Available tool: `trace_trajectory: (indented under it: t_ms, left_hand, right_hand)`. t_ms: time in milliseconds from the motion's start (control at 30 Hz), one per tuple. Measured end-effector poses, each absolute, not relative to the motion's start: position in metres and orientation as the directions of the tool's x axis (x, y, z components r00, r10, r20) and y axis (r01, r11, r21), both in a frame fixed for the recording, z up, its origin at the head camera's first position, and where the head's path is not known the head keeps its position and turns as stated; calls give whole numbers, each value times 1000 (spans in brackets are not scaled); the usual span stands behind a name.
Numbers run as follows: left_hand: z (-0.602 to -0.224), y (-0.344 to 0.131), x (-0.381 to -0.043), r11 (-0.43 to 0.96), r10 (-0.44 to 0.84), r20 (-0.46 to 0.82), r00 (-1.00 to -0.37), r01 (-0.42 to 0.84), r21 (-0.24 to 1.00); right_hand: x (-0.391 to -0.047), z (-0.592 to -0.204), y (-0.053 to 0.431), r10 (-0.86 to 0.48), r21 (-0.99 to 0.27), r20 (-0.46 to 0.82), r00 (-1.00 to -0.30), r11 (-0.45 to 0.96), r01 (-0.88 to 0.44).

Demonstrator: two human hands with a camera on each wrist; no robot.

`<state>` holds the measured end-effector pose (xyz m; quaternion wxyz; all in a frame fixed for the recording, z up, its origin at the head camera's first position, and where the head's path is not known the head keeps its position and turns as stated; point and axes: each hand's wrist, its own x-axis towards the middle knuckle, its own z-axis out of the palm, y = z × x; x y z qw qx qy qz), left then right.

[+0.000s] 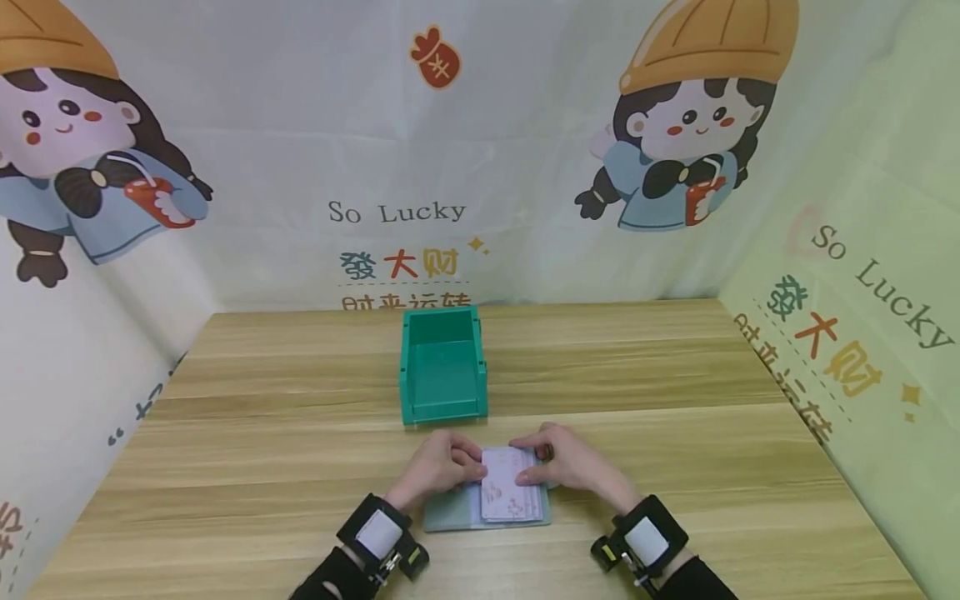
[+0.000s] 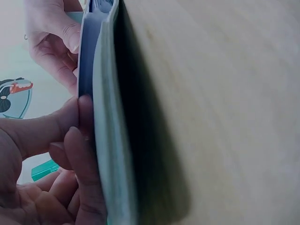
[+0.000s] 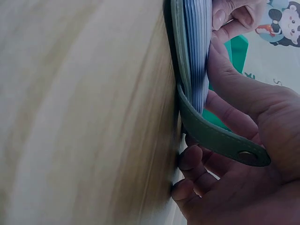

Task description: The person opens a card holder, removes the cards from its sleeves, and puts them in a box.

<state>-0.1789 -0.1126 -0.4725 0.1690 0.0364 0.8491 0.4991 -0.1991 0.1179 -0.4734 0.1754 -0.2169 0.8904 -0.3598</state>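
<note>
Green booklet [image 1: 448, 510], unfolded; pages [image 1: 501, 487] ran lengthwise near to far; left hand [image 1: 441, 462] pinched their edge, right hand [image 1: 573, 460] gripped them.

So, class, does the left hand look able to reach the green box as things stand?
Probably yes: the green box sits just beyond the left hand and nothing shows between them, though that hand may need to release the booklet first.

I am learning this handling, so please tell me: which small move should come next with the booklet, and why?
Perhaps the right hand should lift the top leaf and turn it left: the booklet lies open, its leaves stacked on the right half, and that hand's thumb rests on top.
</note>
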Motion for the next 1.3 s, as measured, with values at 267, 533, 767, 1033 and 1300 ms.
trace_trajectory:
  t_ms: [267,533,767,1033,1300]
  left_hand:
    - [-472,-121,-182,436,335,-242,-910,-78,897]
    - [-470,-125,-184,447,382,-267,-885,-76,891]
    - [-470,-118,-181,504,337,-242,-910,-43,863]
    - [-471,-123,-180,451,319,-261,-911,-97,887]
    - [-466,-137,-176,386,353,-307,-884,-161,908]
  right_hand:
    - [-199,-473,118,-528,-720,-137,-838,634,-282]
    - [-199,-475,118,-526,-719,-135,-840,635,-283]
    - [-199,-477,120,-532,-721,-130,-836,630,-289]
    - [-199,-476,120,-547,-727,-122,-828,618,-301]
    - [-199,-475,120,-530,-733,-138,-837,622,-273]
